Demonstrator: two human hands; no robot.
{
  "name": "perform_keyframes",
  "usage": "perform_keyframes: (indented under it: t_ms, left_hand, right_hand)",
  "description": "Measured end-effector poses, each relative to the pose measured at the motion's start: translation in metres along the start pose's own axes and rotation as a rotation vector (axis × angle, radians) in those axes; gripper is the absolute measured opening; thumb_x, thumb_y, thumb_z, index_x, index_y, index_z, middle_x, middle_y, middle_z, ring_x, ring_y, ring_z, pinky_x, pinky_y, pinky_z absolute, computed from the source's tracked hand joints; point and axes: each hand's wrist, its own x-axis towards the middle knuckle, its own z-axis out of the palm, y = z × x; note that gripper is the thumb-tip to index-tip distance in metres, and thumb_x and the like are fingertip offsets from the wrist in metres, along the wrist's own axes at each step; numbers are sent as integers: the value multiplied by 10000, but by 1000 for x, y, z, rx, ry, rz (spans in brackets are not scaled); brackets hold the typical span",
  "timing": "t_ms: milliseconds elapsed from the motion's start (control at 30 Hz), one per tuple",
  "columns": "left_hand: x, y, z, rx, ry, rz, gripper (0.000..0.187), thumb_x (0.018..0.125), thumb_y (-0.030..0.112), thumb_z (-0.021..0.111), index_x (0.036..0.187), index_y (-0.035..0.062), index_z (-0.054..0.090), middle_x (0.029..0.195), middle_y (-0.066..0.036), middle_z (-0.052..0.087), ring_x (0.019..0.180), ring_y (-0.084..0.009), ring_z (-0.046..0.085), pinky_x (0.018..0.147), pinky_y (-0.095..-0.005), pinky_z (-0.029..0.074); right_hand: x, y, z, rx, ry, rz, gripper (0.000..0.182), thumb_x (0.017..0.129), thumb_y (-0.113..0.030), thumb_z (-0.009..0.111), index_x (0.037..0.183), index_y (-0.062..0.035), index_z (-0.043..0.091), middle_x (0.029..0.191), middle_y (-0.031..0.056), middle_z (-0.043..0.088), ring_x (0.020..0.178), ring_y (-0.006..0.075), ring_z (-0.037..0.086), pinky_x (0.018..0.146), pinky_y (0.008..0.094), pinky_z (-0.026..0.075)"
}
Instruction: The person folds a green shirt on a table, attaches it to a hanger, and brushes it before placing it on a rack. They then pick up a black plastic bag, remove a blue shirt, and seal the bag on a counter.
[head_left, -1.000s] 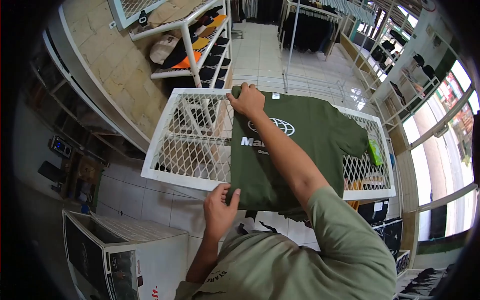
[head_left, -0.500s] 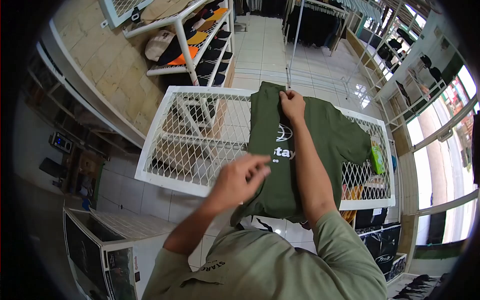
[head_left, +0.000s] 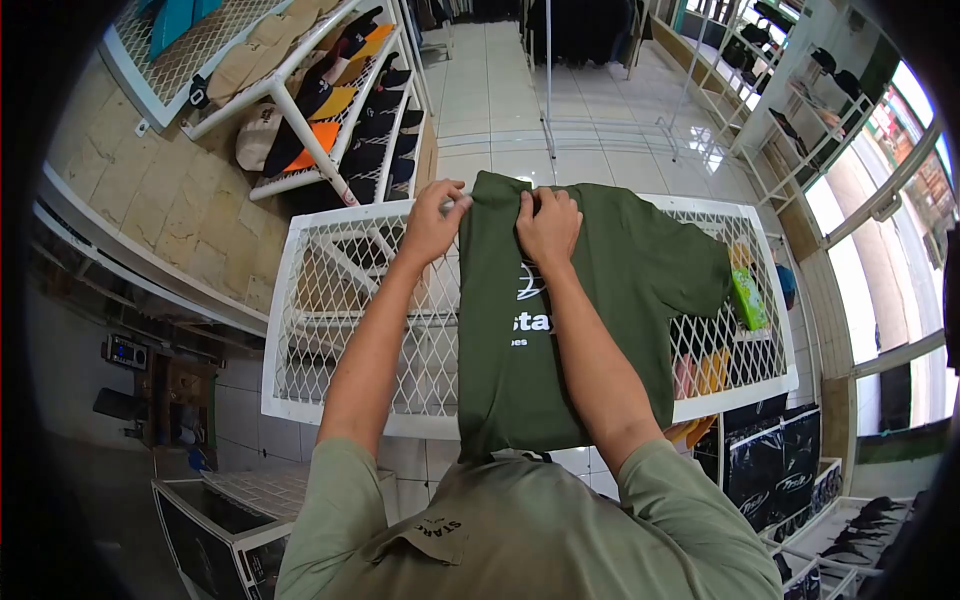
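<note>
A dark green shirt [head_left: 630, 270] with white print lies on a white mesh table [head_left: 282, 400], its left part folded inward. At the shirt's top left edge is my left hand [head_left: 435, 222], thumb and fingers pinched on the fabric. My right hand [head_left: 550, 228] is closed on the shirt near the collar, above the print, with that forearm lying across the cloth. The fabric between the two hands runs nearly straight down toward my body.
A green packet [head_left: 748, 298] lies on the mesh right of the shirt. Racks with caps [head_left: 335, 135] stand at the back left. A thin white metal frame [head_left: 548, 90] rises behind the table. Boxes [head_left: 215, 510] sit at lower left, black packages [head_left: 775, 470] at lower right.
My left hand has moved up from beside the print to the shirt's top left edge and closed there. My right hand stays near the collar. The view has shifted.
</note>
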Motion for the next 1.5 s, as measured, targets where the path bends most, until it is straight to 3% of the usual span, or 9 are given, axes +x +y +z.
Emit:
perform_keyframes:
  t_ms: [167, 267, 433, 600, 667, 867, 1167, 1267, 1500]
  left_hand:
    - [16, -1, -14, -708, 156, -408, 158, 1083, 224, 549, 1040, 73, 572, 875, 26, 572, 862, -53, 518, 809, -222, 421]
    - [36, 1, -46, -459, 334, -302, 189, 1093, 227, 531, 1038, 51, 571, 841, 20, 581, 781, -58, 522, 722, -253, 452]
    - [56, 9, -131, 400, 214, -146, 262, 1036, 336, 571, 1048, 76, 604, 960, -188, 712, 919, -436, 669, 758, -498, 496]
    - [30, -22, -153, 641, 80, 15, 233, 993, 301, 639, 1056, 77, 640, 969, -165, 677, 893, -405, 667, 766, -499, 509]
    - [8, -20, -151, 634, 40, 90, 225, 980, 283, 660, 1060, 73, 649, 958, -156, 662, 882, -393, 664, 768, -492, 515]
    - [-99, 96, -154, 220, -110, -399, 239, 947, 237, 720, 1050, 21, 707, 784, -74, 662, 692, -159, 602, 679, -313, 502]
    - [-276, 192, -159, 90, 20, -882, 258, 1036, 214, 631, 994, -37, 672, 827, -55, 687, 746, -83, 587, 692, -271, 492]
    - [-322, 172, -128, -190, 269, -784, 314, 1087, 233, 543, 1014, -51, 657, 944, -89, 707, 845, -101, 618, 781, -278, 508]
    - [-355, 147, -79, -777, 290, -949, 317, 1120, 292, 466, 1088, 38, 654, 880, -3, 616, 857, -94, 590, 841, -257, 484]
  right_hand:
    - [4, 0, -2, 88, 5, 77, 305, 983, -351, 607, 978, -73, 734, 990, 163, 664, 967, 353, 610, 889, 480, 444]
    - [5, 1, -2, 79, 6, 79, 326, 983, -368, 601, 965, -70, 735, 987, 165, 670, 968, 360, 610, 888, 485, 444]
    - [8, 4, -2, 69, -25, 90, 324, 964, -377, 622, 964, -76, 744, 984, 165, 672, 976, 361, 611, 889, 490, 444]
    - [13, 10, -1, 15, -29, 63, 304, 916, -370, 679, 960, -79, 754, 972, 158, 705, 962, 356, 651, 883, 478, 482]
    - [23, 12, -14, 212, -245, 187, 298, 872, -348, 731, 965, -66, 759, 940, 145, 746, 926, 334, 705, 860, 445, 534]
    - [14, 7, -112, 434, -631, 123, 400, 969, -267, 722, 1275, -14, 670, 1140, 121, 737, 1041, 180, 681, 919, 307, 516]
    - [-176, 36, -249, 434, -204, 170, 196, 955, -101, 729, 1120, 1, 700, 860, 19, 679, 766, 74, 601, 725, 232, 486]
    - [-227, 54, -261, 300, 57, 246, 139, 973, -109, 719, 1020, 13, 672, 796, -20, 588, 677, 64, 512, 656, 219, 438]
    - [-279, 109, -243, 525, 233, 443, 299, 978, -182, 744, 1113, -24, 528, 988, 40, 586, 804, 76, 550, 692, 215, 443]
